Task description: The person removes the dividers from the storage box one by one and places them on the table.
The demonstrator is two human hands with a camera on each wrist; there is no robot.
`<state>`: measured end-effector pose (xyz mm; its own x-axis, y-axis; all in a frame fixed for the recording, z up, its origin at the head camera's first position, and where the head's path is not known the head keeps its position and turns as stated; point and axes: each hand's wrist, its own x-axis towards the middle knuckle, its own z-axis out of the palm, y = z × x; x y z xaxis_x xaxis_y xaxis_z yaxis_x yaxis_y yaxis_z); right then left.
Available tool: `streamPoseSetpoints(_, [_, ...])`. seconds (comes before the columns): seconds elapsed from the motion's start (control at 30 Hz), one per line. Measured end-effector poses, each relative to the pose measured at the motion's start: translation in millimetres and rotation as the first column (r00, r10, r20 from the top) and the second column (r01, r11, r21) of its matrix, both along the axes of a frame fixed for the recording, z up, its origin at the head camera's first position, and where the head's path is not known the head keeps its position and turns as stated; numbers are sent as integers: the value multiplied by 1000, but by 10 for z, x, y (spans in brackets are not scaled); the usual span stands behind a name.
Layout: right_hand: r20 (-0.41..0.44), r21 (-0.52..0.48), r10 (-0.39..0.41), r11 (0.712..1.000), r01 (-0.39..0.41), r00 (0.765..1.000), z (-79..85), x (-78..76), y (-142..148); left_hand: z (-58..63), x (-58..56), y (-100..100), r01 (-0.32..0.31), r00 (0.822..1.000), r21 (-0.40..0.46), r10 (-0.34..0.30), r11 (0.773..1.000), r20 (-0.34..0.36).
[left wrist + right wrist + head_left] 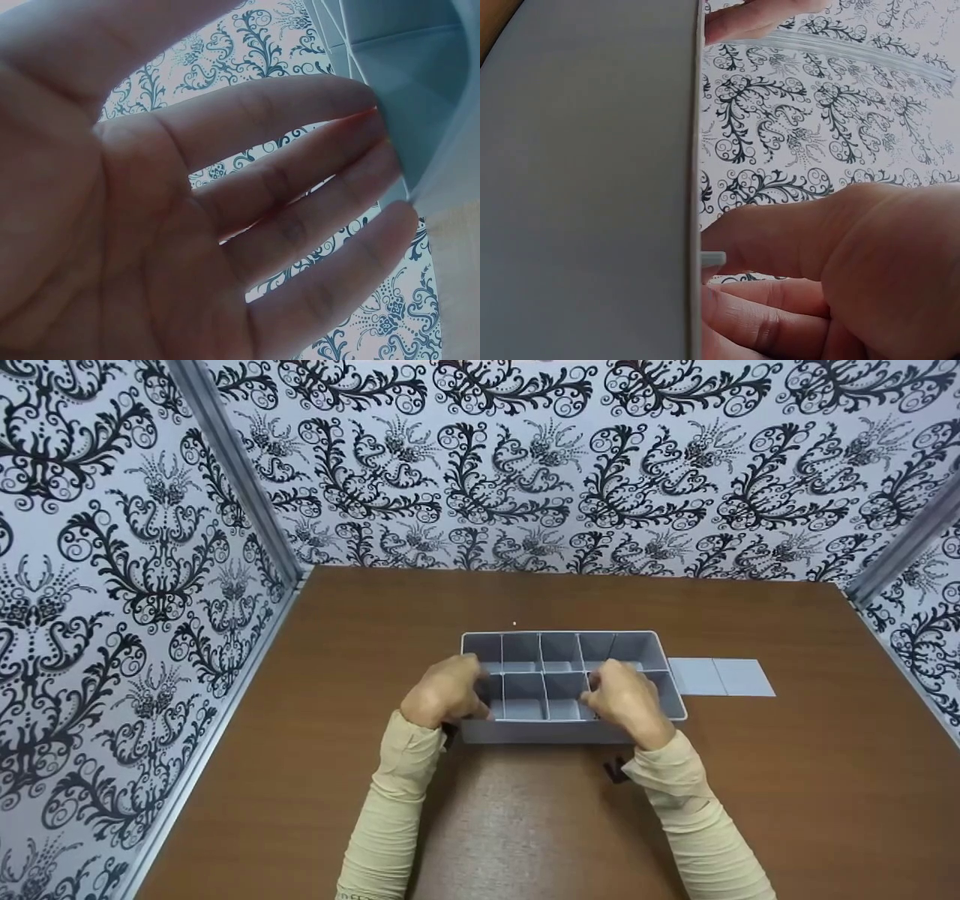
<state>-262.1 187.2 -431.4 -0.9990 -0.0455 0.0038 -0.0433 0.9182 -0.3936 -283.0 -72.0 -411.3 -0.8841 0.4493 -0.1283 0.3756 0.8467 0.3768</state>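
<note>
A grey compartment box with two rows of compartments sits on the brown table. My left hand is at its left end, thumb near the front corner. In the left wrist view its straight fingers touch the box wall with their tips. My right hand reaches into the front row, right of the middle. Between its thumb and fingers it pinches a thin light divider, mostly hidden behind the box's front wall.
Two flat pale panels lie side by side on the table, right of the box. Patterned walls enclose the back and sides. A dark strap end hangs by the right wrist. One tiny white speck lies behind the box.
</note>
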Motion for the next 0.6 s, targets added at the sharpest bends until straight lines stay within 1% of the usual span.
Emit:
streamPoseSetpoints(0.17, [-9, -19, 3, 1000, -4, 1000, 29, 6, 13, -1, -2, 6, -1, 1000, -6, 1, 1000, -3])
streamPoseSetpoints(0.4, [-37, -31, 12, 999, -13, 999, 40, 12, 20, 2, 5, 14, 13, 999, -41, -14, 999, -37])
streamPoseSetpoints(0.6, [-41, -42, 19, 999, -20, 999, 61, 20, 28, 2, 8, 12, 17, 999, -25, -17, 1000, -32])
